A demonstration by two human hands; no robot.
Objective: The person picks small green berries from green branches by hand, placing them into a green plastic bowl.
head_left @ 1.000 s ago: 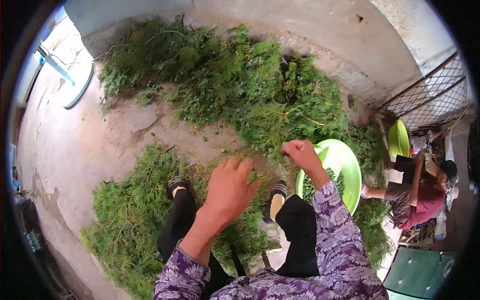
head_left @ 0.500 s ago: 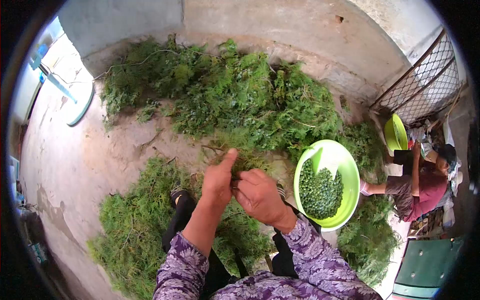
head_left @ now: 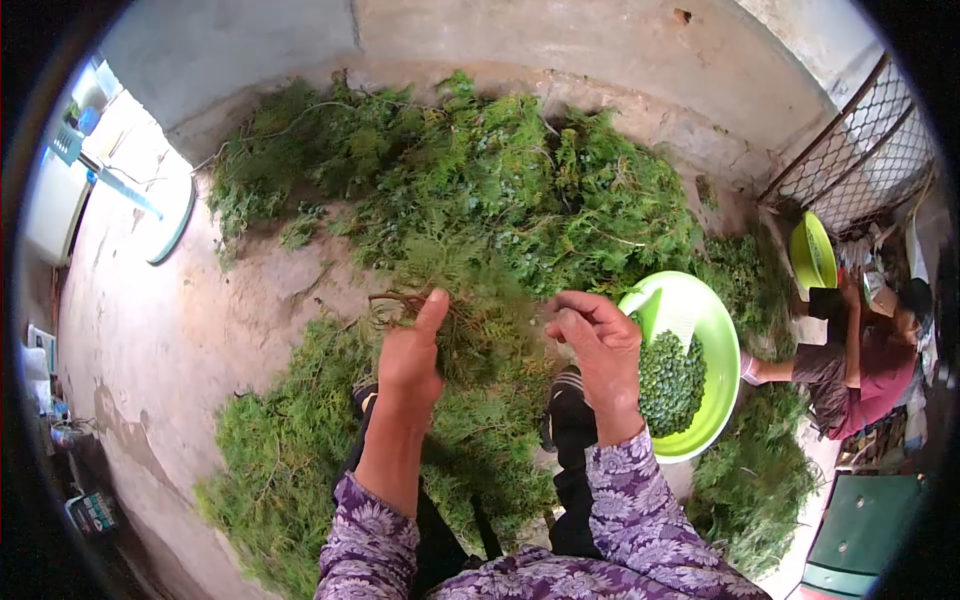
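Note:
My left hand (head_left: 410, 355) is closed around the brown stem end of a leafy evergreen sprig (head_left: 470, 325), thumb pointing up. The sprig's feathery green foliage spreads between my hands and blurs at its right side. My right hand (head_left: 607, 360) is off to the right, at the left rim of a bright green basin (head_left: 727, 400). Its thumb and fingers are pinched together; whatever they hold is too small to make out. Small round green cones (head_left: 670, 385) fill the lower left of the basin, beside a pale flat piece (head_left: 676, 312).
A long heap of evergreen branches (head_left: 480, 180) lies along the wall. More cut branches (head_left: 290, 440) surround my feet. At right sits another person (head_left: 880, 375) near a second green basin (head_left: 812, 252) and a wire-mesh frame (head_left: 850, 150). A fan base (head_left: 172, 225) stands at left.
My right hand has parted from my left and moved right to the basin's edge. My left hand has shifted slightly left, and the sprig is now more visible. The view has shifted a little.

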